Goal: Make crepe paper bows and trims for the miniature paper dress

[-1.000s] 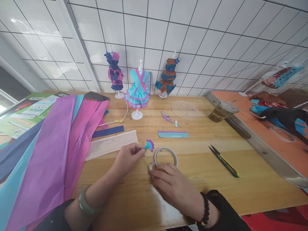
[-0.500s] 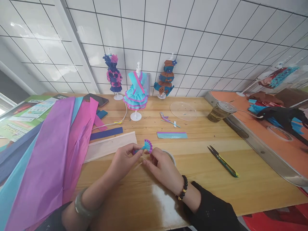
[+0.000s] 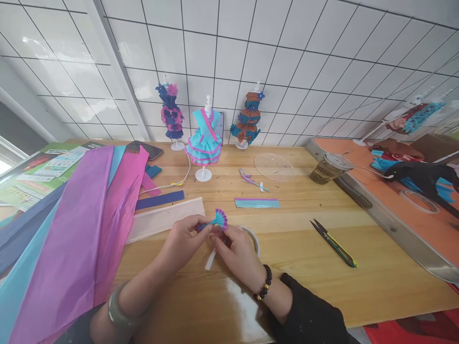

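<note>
From afar I list: left hand (image 3: 186,238), grip closed on one pleated fan (image 3: 220,219); right hand (image 3: 239,252), grip pinching one white strip (image 3: 210,260); tape roll (image 3: 256,240) beside, on worktop (image 3: 290,282).

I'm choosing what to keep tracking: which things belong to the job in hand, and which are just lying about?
Job:
pleated piece, in the grip of the left hand
tape strip, hanging by the right hand
tape roll
edged strip, matching colours, probably
snips, probably

Apparently just lying about:
cup
flat phone
clear disc
</note>
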Demonstrator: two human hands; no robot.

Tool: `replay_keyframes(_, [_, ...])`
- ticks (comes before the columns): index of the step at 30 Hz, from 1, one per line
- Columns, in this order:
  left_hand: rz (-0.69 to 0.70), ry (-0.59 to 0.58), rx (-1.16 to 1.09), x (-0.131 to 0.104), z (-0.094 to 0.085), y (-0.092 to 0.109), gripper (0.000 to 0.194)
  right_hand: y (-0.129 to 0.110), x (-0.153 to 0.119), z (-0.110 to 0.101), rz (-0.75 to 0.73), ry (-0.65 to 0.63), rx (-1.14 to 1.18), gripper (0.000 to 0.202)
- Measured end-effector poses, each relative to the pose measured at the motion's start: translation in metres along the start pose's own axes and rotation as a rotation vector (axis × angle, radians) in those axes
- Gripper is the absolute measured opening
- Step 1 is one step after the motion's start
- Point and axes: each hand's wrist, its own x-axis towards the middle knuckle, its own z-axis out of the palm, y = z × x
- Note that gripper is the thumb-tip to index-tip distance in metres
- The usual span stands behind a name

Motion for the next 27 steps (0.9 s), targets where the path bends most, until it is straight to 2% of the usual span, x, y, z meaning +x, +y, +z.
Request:
replay_keyframes(19, [-0.041,0.067,0.027,-0.0009,0.0022,0.0016,0.015,0.0005,-0.0050,0.0012,-0.112,0.084,0.037,0.011])
replay_keyframes(21, [-0.046,0.084,0.022,-0.0003,0.0014,0.0016,0.015,0.0008,-0.0048,0.0016,-0.100,0.083,0.021,0.007])
replay_keyframes(27, [-0.085,0.141,0.034,0.0017,-0.0030,0.0004,0.019,0.0020,-0.0041,0.0001,-0.103,0.046,0.034,0.015])
